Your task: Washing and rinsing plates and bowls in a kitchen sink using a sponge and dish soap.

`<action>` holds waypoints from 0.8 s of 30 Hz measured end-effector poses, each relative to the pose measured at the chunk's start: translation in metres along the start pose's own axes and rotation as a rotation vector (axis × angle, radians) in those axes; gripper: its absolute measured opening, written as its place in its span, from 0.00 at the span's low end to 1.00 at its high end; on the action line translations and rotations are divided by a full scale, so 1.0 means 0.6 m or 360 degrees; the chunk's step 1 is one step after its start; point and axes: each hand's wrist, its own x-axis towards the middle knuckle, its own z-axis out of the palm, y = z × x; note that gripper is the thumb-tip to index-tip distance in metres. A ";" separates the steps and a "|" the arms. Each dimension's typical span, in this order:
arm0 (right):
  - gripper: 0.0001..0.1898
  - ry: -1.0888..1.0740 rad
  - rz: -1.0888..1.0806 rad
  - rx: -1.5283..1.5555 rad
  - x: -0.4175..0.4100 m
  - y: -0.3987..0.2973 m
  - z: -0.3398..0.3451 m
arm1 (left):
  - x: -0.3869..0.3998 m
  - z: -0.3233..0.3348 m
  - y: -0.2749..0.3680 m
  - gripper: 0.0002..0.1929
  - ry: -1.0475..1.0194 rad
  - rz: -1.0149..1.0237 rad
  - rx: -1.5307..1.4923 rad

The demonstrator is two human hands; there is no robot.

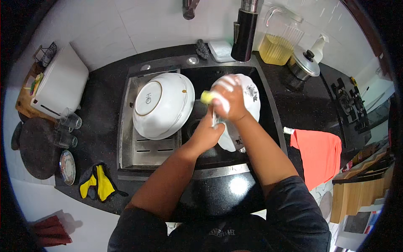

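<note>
Over the dark sink basin point(215, 72), a white dish point(251, 105) with a wavy rim and dark floral print is held tilted. My left hand point(206, 134) grips its near-left edge, thumb on top and fingers partly hidden. Foam covers my right hand point(231, 100), which presses a yellow sponge point(207, 97) against the dish; motion blurs both. To the left, a large white bowl point(176, 104) lies upside down and tilted over a metal drainer tray point(154, 154), and a brown mark shows near its rim.
A black faucet point(244, 37) stands behind the basin, beside a plastic container point(221, 50) and a scouring pad point(201, 49). At right are a pitcher of yellow liquid point(275, 47), a lidded pot point(303, 64) and a coral cloth point(318, 154). Glasses point(70, 119) and yellow-black fabric point(102, 184) sit left.
</note>
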 end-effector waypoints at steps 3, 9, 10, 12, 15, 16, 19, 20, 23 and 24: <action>0.14 0.0292 0.0836 -0.0221 -0.050 0.077 -0.015 | 0.004 0.027 0.011 0.34 0.0027 0.0223 -0.0193; 0.13 0.0515 0.1195 -0.0067 -0.035 0.059 -0.039 | -0.004 0.021 0.027 0.38 -0.0119 0.0351 -0.0096; 0.14 0.0345 0.1104 -0.0154 -0.040 0.055 -0.028 | -0.009 0.018 0.035 0.37 -0.0205 0.0246 -0.0165; 0.13 -0.0004 0.0442 -0.0132 -0.059 0.029 0.010 | -0.005 0.005 -0.003 0.35 -0.0119 0.0007 -0.0178; 0.11 -0.0019 0.0061 0.0094 -0.009 -0.002 0.013 | -0.004 0.003 -0.006 0.32 -0.0028 -0.0124 -0.0269; 0.10 0.0005 0.0183 -0.0054 -0.011 0.011 0.003 | -0.002 0.004 0.000 0.32 -0.0009 0.0088 -0.0129; 0.10 0.0287 0.1100 -0.0210 -0.046 0.066 -0.024 | -0.004 0.022 0.019 0.32 0.0015 0.0223 -0.0155; 0.12 0.0409 0.1300 -0.0134 -0.055 0.080 -0.035 | -0.001 0.026 0.020 0.33 0.0029 0.0354 -0.0081; 0.15 0.0758 0.1269 -0.0256 -0.059 0.087 -0.027 | -0.001 0.026 0.034 0.36 -0.0069 0.0501 -0.0083; 0.14 0.0641 0.1308 -0.0143 -0.050 0.073 -0.030 | -0.003 0.025 0.029 0.36 -0.0110 0.0386 -0.0199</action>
